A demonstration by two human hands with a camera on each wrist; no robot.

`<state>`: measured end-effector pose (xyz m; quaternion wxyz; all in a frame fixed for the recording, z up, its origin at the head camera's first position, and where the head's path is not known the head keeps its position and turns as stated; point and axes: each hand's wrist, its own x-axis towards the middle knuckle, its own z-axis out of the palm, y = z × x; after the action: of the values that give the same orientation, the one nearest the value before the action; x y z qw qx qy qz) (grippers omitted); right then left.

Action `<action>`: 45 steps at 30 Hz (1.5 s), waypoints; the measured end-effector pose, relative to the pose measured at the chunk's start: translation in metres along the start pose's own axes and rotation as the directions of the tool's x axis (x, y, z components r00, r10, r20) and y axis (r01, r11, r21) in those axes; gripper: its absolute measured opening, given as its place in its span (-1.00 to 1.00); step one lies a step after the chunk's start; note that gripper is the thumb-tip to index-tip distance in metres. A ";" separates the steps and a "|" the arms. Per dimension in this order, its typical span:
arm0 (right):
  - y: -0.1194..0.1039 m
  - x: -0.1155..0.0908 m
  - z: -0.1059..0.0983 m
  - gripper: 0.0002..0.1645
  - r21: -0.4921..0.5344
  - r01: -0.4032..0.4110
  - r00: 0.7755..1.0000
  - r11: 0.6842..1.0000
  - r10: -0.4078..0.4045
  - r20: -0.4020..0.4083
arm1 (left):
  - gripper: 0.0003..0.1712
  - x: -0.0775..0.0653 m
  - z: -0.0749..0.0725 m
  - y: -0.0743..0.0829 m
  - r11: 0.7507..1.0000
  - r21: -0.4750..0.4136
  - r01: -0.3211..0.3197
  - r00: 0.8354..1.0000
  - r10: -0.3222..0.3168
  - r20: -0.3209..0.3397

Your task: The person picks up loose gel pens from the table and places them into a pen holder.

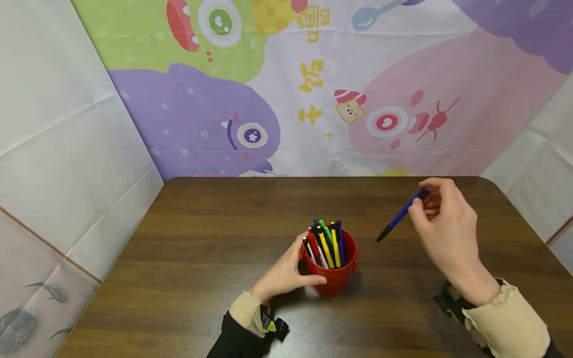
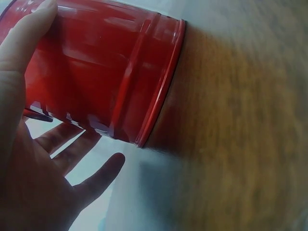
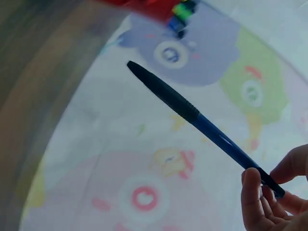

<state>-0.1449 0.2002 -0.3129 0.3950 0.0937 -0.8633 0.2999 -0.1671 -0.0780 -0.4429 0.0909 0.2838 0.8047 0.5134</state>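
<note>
A small red bucket (image 1: 333, 282) stands on the table near its middle, packed with several pens (image 1: 329, 248) in yellow, green, blue, red and white. My left hand (image 1: 282, 271) holds the bucket from the left, thumb across its front and fingers round the far side. In the left wrist view, the bucket's red wall (image 2: 96, 62) lies between thumb and fingers, its base at the wood. To the right, my right hand (image 1: 447, 228) pinches a blue pen (image 1: 400, 214) by its black end above the table. The pen's black grip (image 3: 163, 91) slants down toward the bucket side.
The brown wooden table (image 1: 201, 248) has rounded far corners. Behind it hangs a cloth (image 1: 286, 99) printed with cartoon monsters, and pale sheets (image 1: 58, 99) flank both sides. Each wrist wears a black strap (image 1: 277, 325) over a beige cuff.
</note>
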 end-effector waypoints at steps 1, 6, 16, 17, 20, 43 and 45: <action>-0.005 0.000 -0.001 -0.70 0.026 0.004 1.000 1.000 -0.004 -0.010 | 0.06 -0.001 -0.001 0.005 1.000 -0.002 -0.005 1.000 0.005 0.002; -0.025 0.001 0.002 -0.67 0.127 0.030 0.999 0.992 -0.027 -0.021 | 0.02 -0.004 -0.006 0.025 1.000 -0.014 -0.019 1.000 0.019 0.010; -0.035 -0.015 0.033 -0.63 0.160 0.090 0.984 0.983 -0.112 0.137 | 0.06 0.002 0.002 -0.010 1.000 0.001 0.010 1.000 -0.010 0.003; -0.035 -0.017 0.037 -0.64 0.161 0.087 0.981 0.983 -0.112 0.156 | 0.06 0.002 0.003 -0.011 1.000 0.000 0.004 1.000 -0.004 0.002; -0.035 -0.024 0.047 -0.68 0.160 0.076 0.971 0.984 -0.110 0.213 | 0.05 0.002 0.003 -0.012 1.000 -0.007 -0.012 1.000 0.012 -0.001; -0.029 -0.047 0.079 -0.71 0.027 0.004 0.912 1.000 -0.015 0.410 | 0.04 0.002 0.003 -0.008 1.000 0.010 0.012 1.000 -0.012 -0.007; -0.028 -0.048 0.079 -0.71 0.031 0.002 0.911 1.000 -0.014 0.412 | 0.05 0.002 0.003 -0.009 1.000 0.012 0.009 1.000 -0.009 -0.008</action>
<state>-0.1508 0.1271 -0.3758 0.2039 0.1643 -0.9222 0.2846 -0.1706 -0.0778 -0.4520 0.0882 0.2786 0.8095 0.5092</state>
